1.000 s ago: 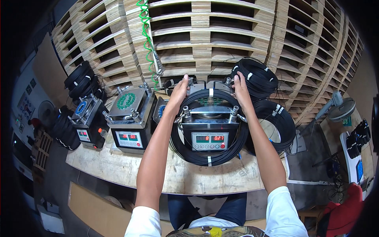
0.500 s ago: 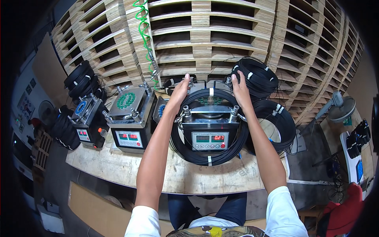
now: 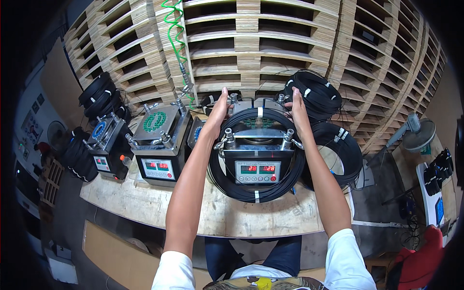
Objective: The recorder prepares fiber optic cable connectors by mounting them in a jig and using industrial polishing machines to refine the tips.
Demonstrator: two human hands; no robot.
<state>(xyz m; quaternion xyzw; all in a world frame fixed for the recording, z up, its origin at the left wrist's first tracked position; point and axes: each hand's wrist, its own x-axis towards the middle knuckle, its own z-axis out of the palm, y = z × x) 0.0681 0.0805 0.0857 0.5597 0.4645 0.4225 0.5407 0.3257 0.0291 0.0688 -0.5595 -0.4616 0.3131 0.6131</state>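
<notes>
My left hand (image 3: 219,113) and right hand (image 3: 298,113), grip unclear, flank a round black cable coil (image 3: 241,193) encircling a boxy, metal-topped machine (image 3: 257,171).

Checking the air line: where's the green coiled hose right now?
In the head view, the green coiled hose hangs upper left of centre, in front of the stacked wooden pallets, above and to the left of the left hand.

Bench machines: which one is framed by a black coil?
The rightmost machine, between the person's forearms: a black coil encircles its front panel in this view. The green-ringed machine and the leftmost, blue-ringed machine have no coil around them.
</notes>
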